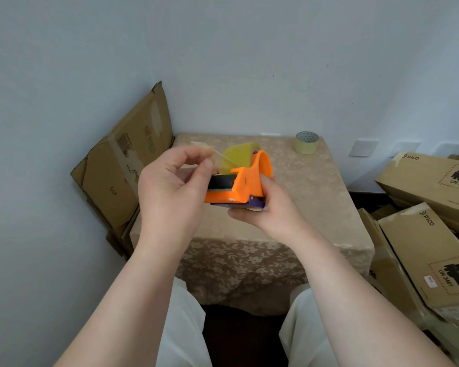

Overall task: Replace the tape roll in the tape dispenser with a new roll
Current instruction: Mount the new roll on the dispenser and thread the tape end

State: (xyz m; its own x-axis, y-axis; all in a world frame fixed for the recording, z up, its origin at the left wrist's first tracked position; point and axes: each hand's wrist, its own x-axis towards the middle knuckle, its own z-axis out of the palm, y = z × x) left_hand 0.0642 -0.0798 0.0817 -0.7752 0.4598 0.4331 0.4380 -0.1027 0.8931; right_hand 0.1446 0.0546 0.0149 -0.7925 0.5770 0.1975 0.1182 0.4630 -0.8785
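frame centre: right hand (270, 207) fingers clamped on orange tape dispenser (245, 184) above tabletop (316, 186). left hand (170, 186) fingers pinched on tape end (210, 149). spare tape roll (306, 142) upper right, on tabletop.

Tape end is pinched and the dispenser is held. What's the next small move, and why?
Probably draw the tape end down over the black roller toward the front edge. The left hand pinches the strip, lifted above the roller, while the right hand steadies the orange dispenser, whose yellow roll looks seated but not yet threaded.
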